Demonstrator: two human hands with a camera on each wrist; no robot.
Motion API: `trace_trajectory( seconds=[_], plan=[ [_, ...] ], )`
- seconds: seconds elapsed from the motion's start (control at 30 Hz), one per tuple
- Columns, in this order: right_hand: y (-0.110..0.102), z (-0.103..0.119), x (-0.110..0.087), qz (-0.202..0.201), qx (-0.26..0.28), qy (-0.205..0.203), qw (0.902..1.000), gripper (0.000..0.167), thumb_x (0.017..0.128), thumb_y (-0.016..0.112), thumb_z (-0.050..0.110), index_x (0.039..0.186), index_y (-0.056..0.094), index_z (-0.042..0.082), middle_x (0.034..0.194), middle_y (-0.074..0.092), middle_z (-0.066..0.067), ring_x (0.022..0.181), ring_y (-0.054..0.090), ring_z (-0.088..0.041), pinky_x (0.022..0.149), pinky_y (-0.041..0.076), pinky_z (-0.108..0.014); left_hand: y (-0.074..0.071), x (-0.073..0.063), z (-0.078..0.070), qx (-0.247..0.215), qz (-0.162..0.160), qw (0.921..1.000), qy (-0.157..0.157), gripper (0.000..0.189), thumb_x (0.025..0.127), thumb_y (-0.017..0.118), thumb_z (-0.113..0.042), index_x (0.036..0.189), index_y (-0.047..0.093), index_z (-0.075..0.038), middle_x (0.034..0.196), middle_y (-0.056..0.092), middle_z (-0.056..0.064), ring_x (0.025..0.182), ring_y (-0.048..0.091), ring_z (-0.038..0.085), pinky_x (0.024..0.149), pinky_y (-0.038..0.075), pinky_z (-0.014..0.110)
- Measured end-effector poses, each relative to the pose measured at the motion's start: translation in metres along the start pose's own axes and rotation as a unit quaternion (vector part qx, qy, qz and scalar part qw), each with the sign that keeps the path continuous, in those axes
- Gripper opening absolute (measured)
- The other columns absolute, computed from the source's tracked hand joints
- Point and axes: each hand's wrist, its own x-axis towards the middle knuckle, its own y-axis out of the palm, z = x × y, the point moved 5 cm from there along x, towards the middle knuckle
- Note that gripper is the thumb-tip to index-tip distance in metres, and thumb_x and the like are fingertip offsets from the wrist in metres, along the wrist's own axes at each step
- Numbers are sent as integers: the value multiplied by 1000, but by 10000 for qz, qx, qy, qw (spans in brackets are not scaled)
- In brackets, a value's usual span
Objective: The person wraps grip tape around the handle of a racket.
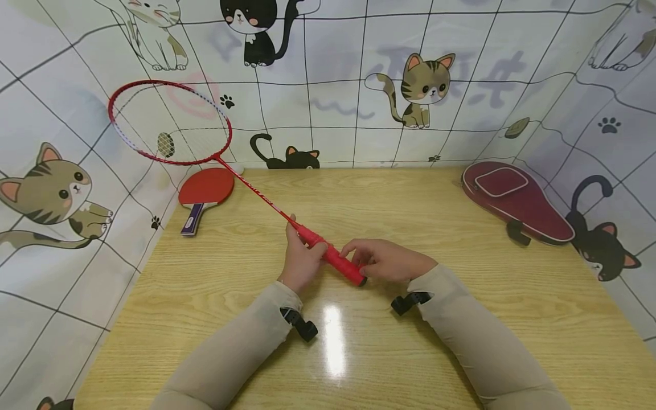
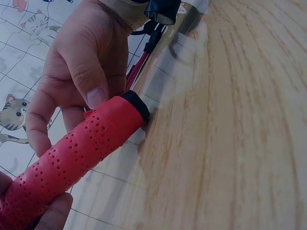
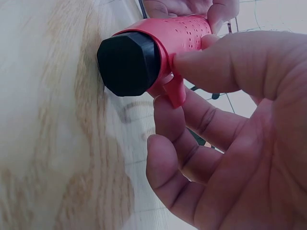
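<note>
A red badminton racket (image 1: 256, 190) slants above the table, its strung head at the upper left and its handle toward the middle. My left hand (image 1: 301, 261) holds the upper part of the handle, thumb laid across it. The handle is wrapped in red perforated grip tape (image 2: 81, 146) and ends in a black butt cap (image 3: 127, 64). Beside that cap, a loose end (image 3: 176, 92) of the tape sticks out from the wrap. My right hand (image 1: 392, 259) pinches the tape there, with its thumb on the wrap and fingertips under the loose end.
On the wooden table (image 1: 230, 324), a red table tennis bat (image 1: 207, 187) lies at the back left. A dark red zipped bat case (image 1: 517, 199) lies at the back right. Cat-patterned sheeting (image 1: 338, 102) encloses the back and both sides.
</note>
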Motion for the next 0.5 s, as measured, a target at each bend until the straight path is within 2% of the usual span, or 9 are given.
trace_trajectory(
  seconds=[0.17,0.5],
  plan=[
    [0,-1,0,-44,-58,-17,10000,57,95,52,-9,136,61,30,109,74,0,101,69,-21,88,55,-42,1,-1,-1,-37,-13,10000,-13,104,96,61,2,168,-7,-30,147,43,26,110,70,33,88,63,39],
    [-1,-1,0,-107,-222,-83,9997,60,95,47,-11,138,61,29,104,73,2,95,66,-21,84,53,-38,0,-1,-1,8,-41,10000,0,104,95,61,1,168,-7,-27,144,45,25,108,71,31,84,63,35]
  ],
)
